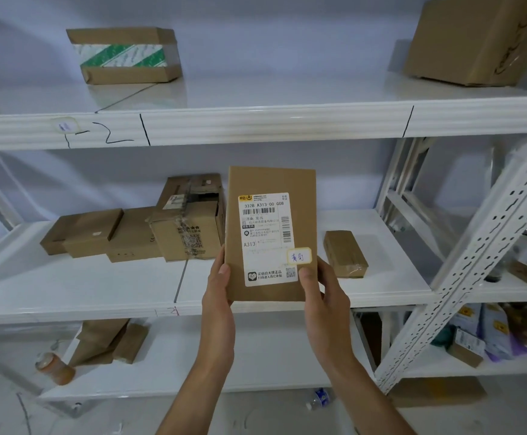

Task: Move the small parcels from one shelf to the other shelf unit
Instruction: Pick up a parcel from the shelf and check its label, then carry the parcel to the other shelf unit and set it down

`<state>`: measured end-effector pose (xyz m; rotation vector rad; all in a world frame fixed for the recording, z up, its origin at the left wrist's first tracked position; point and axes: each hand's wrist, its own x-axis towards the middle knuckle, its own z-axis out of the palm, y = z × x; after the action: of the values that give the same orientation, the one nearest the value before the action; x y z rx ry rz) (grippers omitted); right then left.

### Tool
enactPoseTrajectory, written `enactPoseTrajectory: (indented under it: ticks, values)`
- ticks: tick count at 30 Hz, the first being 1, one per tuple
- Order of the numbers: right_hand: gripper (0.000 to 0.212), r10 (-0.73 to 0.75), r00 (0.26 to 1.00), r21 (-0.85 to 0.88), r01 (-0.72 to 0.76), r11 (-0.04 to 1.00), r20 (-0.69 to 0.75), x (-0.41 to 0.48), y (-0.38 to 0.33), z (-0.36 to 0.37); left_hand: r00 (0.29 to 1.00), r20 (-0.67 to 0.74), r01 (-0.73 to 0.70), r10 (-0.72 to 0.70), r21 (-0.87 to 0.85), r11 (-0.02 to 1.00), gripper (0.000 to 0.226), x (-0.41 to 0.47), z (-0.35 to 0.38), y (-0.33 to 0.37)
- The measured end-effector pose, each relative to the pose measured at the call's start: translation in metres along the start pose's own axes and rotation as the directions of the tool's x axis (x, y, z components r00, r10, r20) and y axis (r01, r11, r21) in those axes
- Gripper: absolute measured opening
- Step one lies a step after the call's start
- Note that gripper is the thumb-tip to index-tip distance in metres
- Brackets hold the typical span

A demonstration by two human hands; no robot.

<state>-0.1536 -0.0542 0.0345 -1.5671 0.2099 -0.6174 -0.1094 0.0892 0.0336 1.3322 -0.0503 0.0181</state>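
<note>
A flat brown parcel [265,183] with a white shipping label and a small handwritten sticker stands upright in front of the middle shelf [99,293]. My left hand [220,296] grips its lower left edge. My right hand [325,293] grips its lower right corner, thumb on the label. Both hands hold it up in the air, label facing me. On the middle shelf behind it sit several brown parcels [130,233] at the left and a small taped parcel [345,252] at the right.
The top shelf [256,124] carries a green-striped taped box [124,54] and a large carton [472,42]. The bottom shelf holds brown packets [111,340] and an orange bottle [56,368]. A second shelf unit [475,265] with several parcels stands to the right. A water bottle [320,398] lies on the floor.
</note>
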Motion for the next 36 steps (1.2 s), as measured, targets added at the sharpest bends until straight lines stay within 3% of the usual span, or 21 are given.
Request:
enactPoseTrajectory:
  ticks: [6, 10, 13, 22, 26, 30, 36]
  values:
    - [0.034, 0.048, 0.999, 0.027, -0.049, 0.998, 0.010, -0.008, -0.003, 0.007, 0.998, 0.008, 0.060, -0.061, 0.093, 0.994, 0.045, 0.001, -0.022, 0.005]
    - [0.030, 0.070, 0.997, 0.007, -0.070, 0.998, 0.028, -0.013, -0.006, 0.018, 0.996, 0.024, 0.079, -0.083, 0.132, 0.988, 0.076, 0.001, -0.040, 0.013]
    - [0.025, 0.070, 0.997, -0.019, -0.070, 0.997, 0.030, -0.017, -0.009, 0.026, 0.998, 0.043, 0.027, -0.035, 0.166, 0.986, 0.084, -0.002, -0.054, 0.018]
    - [0.028, -0.013, 0.996, -0.028, 0.015, 0.999, 0.088, -0.034, -0.034, 0.039, 0.998, 0.029, -0.065, 0.061, 0.140, 0.988, 0.053, -0.022, -0.076, 0.043]
    - [0.022, -0.036, 0.995, -0.045, 0.040, 0.998, 0.092, -0.035, -0.056, 0.042, 0.997, -0.005, -0.080, 0.082, 0.120, 0.989, 0.063, -0.031, -0.077, 0.069]
    - [0.021, -0.068, 0.988, -0.108, 0.083, 0.991, 0.137, -0.039, -0.076, 0.041, 0.993, -0.034, -0.110, 0.117, 0.161, 0.981, 0.049, -0.042, -0.079, 0.093]
    - [0.021, -0.124, 0.970, -0.136, 0.154, 0.979, 0.211, -0.055, -0.105, 0.046, 0.977, 0.004, -0.209, 0.214, 0.234, 0.949, 0.048, -0.070, -0.094, 0.127]
